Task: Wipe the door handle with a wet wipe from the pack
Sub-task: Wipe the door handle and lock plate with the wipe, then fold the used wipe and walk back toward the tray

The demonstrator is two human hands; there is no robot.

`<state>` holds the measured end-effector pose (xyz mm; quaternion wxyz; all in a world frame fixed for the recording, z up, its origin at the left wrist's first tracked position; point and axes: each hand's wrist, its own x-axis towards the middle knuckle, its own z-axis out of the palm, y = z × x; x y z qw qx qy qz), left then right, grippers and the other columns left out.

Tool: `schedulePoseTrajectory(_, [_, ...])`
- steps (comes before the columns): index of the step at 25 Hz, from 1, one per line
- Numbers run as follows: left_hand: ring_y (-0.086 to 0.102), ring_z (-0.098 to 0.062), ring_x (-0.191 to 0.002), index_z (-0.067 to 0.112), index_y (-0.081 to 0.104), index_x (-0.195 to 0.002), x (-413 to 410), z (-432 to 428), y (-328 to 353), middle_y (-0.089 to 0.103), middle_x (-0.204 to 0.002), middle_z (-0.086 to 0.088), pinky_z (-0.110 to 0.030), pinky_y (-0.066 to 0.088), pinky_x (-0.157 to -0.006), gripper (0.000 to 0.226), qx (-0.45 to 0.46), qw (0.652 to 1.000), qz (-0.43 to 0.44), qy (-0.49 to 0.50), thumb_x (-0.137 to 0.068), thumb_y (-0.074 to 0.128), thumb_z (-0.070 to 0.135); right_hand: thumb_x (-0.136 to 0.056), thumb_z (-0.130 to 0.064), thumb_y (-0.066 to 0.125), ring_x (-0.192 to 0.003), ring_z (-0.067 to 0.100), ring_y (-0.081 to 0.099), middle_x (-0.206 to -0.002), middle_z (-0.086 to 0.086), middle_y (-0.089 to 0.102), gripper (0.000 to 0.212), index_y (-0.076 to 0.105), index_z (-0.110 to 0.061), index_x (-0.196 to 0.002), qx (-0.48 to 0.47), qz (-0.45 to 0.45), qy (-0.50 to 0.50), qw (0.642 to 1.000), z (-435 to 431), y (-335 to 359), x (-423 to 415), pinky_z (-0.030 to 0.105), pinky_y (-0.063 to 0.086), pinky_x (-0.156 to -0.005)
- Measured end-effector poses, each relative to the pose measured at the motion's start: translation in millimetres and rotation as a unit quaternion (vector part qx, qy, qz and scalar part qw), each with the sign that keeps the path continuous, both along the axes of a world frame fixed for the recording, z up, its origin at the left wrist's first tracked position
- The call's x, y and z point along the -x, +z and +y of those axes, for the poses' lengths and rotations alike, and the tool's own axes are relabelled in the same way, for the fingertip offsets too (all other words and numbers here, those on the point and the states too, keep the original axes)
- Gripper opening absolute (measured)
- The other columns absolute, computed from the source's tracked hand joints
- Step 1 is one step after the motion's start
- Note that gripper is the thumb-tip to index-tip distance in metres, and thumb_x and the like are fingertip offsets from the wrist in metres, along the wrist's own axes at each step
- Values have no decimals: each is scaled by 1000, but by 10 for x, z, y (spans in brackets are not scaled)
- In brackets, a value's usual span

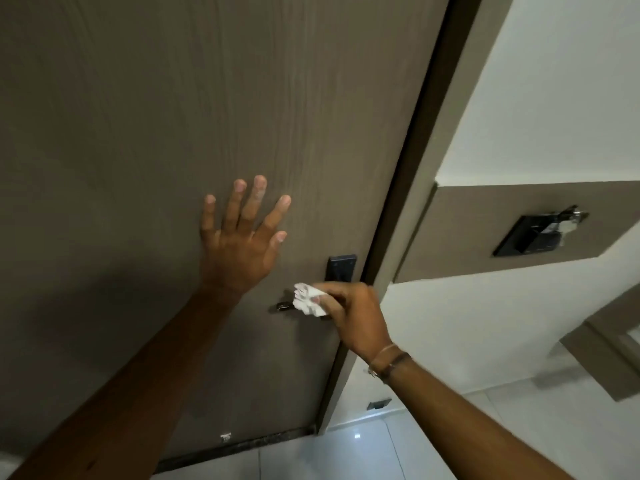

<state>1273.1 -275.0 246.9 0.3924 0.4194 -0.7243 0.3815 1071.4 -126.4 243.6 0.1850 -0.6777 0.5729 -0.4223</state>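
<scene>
A brown wood-grain door (145,126) fills the left of the view. Its dark lever handle (282,306) sticks out to the left below a black lock plate (341,267). My right hand (356,317) is closed around a crumpled white wet wipe (308,301) and presses it onto the handle, covering most of the lever. My left hand (242,237) lies flat on the door above and left of the handle, fingers spread, holding nothing. The pack of wipes is not in view.
The dark door frame (415,168) runs down right of the door. On the white wall beyond it, a brown panel (485,237) carries a black recessed fitting (533,235). Glossy white floor tiles (363,452) lie below.
</scene>
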Motion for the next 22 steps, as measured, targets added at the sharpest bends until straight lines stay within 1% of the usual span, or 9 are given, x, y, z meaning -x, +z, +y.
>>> schedulePoseTrajectory(2, [1, -28, -175, 31, 44, -169, 112, 314, 168, 20, -185, -12, -57, -8, -138, 60, -72, 994, 66, -57, -111, 54, 42, -94, -11, 72, -70, -4, 68, -74, -22, 76, 14, 83, -18, -101, -69, -113, -23, 991, 318, 134, 269, 18, 54, -68])
schedulePoseTrajectory(5, [60, -34, -142, 28, 76, -131, 450, 940, 249, 70, -147, -7, -51, 33, -124, 34, -142, 953, 150, -220, -104, 61, 41, -93, -8, 74, -60, 1, 60, -60, -17, 64, 11, 79, -18, -89, -155, -194, -14, 969, 771, 206, 696, 29, 55, -64])
schedulePoseTrajectory(7, [71, -17, -116, 33, 81, -118, 883, 1477, 226, 77, -125, 11, -26, 44, -107, 31, -296, 880, 152, -339, -97, 65, 51, -92, -10, 76, -62, 8, 64, -63, -10, 68, 5, 72, -13, -92, -185, -199, -28, 962, 1084, 265, 1010, 33, 58, -63])
schedulePoseTrajectory(9, [69, 7, -109, 41, 79, -119, 1482, 1920, 210, 75, -120, 28, -9, 47, -101, 43, -496, 769, 143, -377, -87, 70, 67, -90, -15, 79, -63, 15, 65, -66, 1, 71, 16, 64, -15, -96, -200, -182, -59, 961, 1395, 309, 1419, 34, 56, -64])
schedulePoseTrajectory(11, [74, 2, -100, 43, 81, -111, 2169, 2150, 98, 78, -111, 29, -21, 62, -89, 42, -621, 666, 122, -395, -81, 75, 72, -89, -17, 80, -66, 19, 64, -74, 12, 75, 23, 58, -20, -96, -201, -164, -90, 962, 1707, 307, 1954, 35, 54, -66])
schedulePoseTrajectory(13, [81, -15, -86, 31, 89, -104, 2925, 2249, -67, 86, -96, 14, -43, 70, -81, 34, -693, 587, 109, -405, -85, 87, 59, -88, -22, 81, -69, 20, 65, -84, 16, 79, 27, 57, -21, -99, -206, -144, -129, 959, 2013, 244, 2570, 32, 51, -65])
schedulePoseTrajectory(15, [83, -24, -79, 31, 92, -97, 3693, 2347, -185, 88, -91, 4, -47, 73, -77, 32, -747, 518, 127, -398, -77, 93, 56, -89, -23, 81, -67, 17, 64, -86, 19, 78, 28, 58, -17, -104, -216, -160, -175, 947, 2286, 123, 3238, 27, 49, -62])
schedulePoseTrajectory(18, [84, -28, -80, 34, 92, -85, 5012, 2513, -432, 87, -86, -2, -41, 74, -74, 5, -789, 459, 149, -382, -87, 93, 30, -88, -12, 81, -70, 17, 69, -81, 18, 75, 27, 63, -9, -107, -233, -271, -247, 901, 2649, -148, 4444, 32, 60, -65])
schedulePoseTrajectory(22, [84, -41, -92, 10, 89, -98, 7165, 2716, -816, 86, -95, -21, -49, 73, -84, 9, -836, 415, 137, -331, -99, 82, 7, -80, -5, 85, -73, 16, 73, -83, 8, 76, 25, 73, -13, -101, -236, -399, -380, 801, 3003, -563, 6347, 35, 65, -71])
